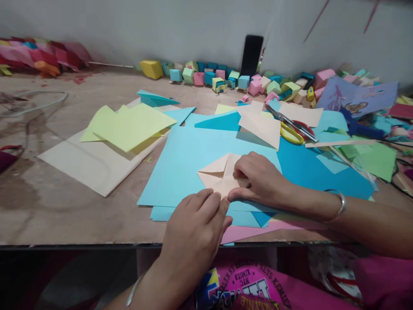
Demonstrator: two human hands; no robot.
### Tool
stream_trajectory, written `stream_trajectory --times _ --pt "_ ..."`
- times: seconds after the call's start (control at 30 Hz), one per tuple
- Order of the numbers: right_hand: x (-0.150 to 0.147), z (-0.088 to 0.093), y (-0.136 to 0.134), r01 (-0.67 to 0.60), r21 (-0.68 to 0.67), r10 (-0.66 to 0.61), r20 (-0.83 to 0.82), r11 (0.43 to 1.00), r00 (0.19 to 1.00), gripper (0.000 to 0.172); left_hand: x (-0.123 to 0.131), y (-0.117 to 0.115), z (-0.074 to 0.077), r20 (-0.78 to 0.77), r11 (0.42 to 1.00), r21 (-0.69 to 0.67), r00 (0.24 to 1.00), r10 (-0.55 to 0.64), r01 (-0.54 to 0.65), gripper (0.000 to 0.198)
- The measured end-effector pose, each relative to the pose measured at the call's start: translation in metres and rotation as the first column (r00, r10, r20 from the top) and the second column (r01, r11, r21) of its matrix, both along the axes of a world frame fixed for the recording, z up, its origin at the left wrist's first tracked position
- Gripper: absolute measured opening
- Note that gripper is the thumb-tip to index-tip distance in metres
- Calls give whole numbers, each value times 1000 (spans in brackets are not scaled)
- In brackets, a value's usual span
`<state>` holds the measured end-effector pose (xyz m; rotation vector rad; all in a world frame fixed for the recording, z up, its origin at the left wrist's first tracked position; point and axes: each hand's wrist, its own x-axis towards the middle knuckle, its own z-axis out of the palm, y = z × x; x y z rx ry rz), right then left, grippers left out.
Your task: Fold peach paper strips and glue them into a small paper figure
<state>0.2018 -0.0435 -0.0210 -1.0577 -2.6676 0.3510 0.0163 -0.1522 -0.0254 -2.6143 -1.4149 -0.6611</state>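
Left hand: the left hand point(196, 224) is nearest the camera, at the table's front edge, fingers loosely curled, fingertips pressing the near edge of the peach folded paper point(219, 174); grasping nothing.
Right hand: the right hand point(258, 181) lies flat on the same paper's right part, fingers bent and pressing it down, thumb tip touching the left fingertips; a silver bangle point(338, 204) circles its wrist.
Peach folded paper: lies on the light blue sheet point(180, 163), near the middle of the front edge.
Under the sheet: a pink sheet point(245, 231) pokes out toward the front edge.
Left of it: yellow-green sheets point(129, 125) on a beige sheet point(93, 165).
Right, farther back: scissors point(292, 127) with yellow and red handles.
Back edge: a row of paper cubes point(226, 79) and a dark phone point(251, 55) against the wall.
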Motion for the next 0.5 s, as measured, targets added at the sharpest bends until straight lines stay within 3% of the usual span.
stream_trajectory --times 0.17,0.37,0.5 --pt "2 6 9 -58 -80 61 34 995 998 49 -1 0 1 7 1000 0 1000 4 -4 23" --pt "19 19 31 -180 -272 187 2 945 982 29 -1 0 1 16 1000 -3 1000 13 -13 23" --pt "26 21 37 -228 -329 233 -26 916 972 22 1 1 3 -9 1000 -16 1000 12 -12 22"
